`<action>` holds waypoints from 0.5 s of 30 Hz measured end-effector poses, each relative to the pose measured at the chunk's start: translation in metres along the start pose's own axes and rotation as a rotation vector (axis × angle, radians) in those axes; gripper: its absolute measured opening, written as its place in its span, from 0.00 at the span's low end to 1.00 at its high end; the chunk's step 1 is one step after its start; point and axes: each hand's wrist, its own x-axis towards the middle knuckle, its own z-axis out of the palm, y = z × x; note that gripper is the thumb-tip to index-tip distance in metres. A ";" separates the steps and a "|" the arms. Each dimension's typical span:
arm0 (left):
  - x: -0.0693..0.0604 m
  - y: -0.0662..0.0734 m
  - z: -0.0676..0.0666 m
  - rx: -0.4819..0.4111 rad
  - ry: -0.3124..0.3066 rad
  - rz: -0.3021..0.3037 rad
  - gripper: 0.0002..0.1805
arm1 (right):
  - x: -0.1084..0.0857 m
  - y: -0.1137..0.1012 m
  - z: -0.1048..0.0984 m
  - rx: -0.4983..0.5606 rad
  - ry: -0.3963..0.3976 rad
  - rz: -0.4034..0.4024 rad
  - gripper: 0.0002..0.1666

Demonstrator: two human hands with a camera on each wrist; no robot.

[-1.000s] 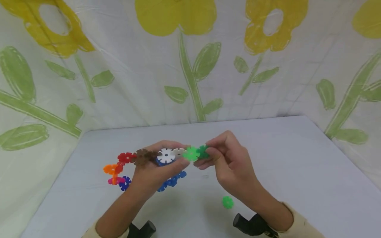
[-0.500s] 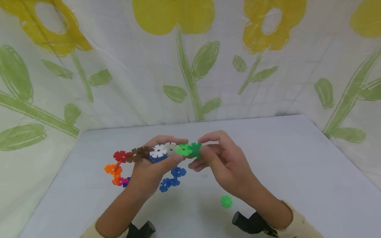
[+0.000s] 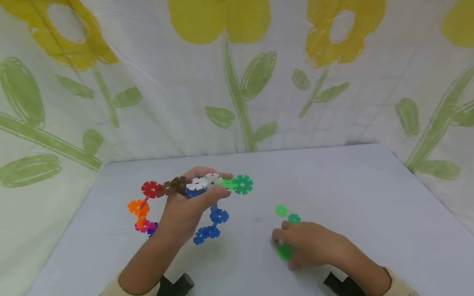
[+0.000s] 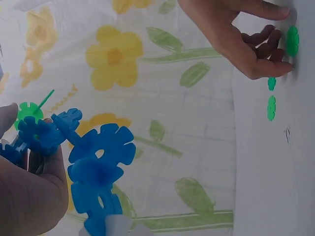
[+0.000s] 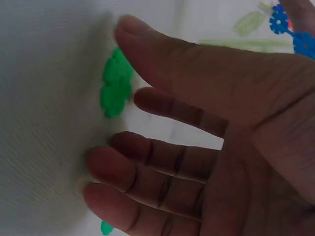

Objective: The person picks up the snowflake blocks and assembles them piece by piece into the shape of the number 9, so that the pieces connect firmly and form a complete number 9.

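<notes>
My left hand holds a chain of interlocking snowflake discs between thumb and fingers, above the table. Red, orange, pink and brown discs run left of the hand; white discs lie at the grip, and a darker green disc sticks out at the right end. Blue discs dangle below. My right hand is low over the table, thumb and fingers spread about a loose light green snowflake disc. In the right wrist view the disc sits between thumb and index finger, not pinched.
Beyond the right hand lie two more loose discs, a light green disc and a darker green disc. The white table ends at a cloth backdrop printed with flowers.
My right hand has let go of the chain's green end and moved down and right to the loose disc. My left hand keeps hold of the chain. Two loose discs are now uncovered.
</notes>
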 end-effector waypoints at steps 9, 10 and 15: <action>0.000 -0.001 0.001 0.058 -0.014 -0.011 0.15 | 0.008 0.007 0.013 -0.006 0.044 0.023 0.19; 0.000 -0.001 0.001 0.066 -0.009 -0.019 0.15 | 0.008 0.008 0.012 0.007 0.040 0.030 0.18; 0.001 0.000 0.004 0.069 0.008 -0.050 0.17 | 0.002 0.009 0.005 0.104 0.073 -0.005 0.14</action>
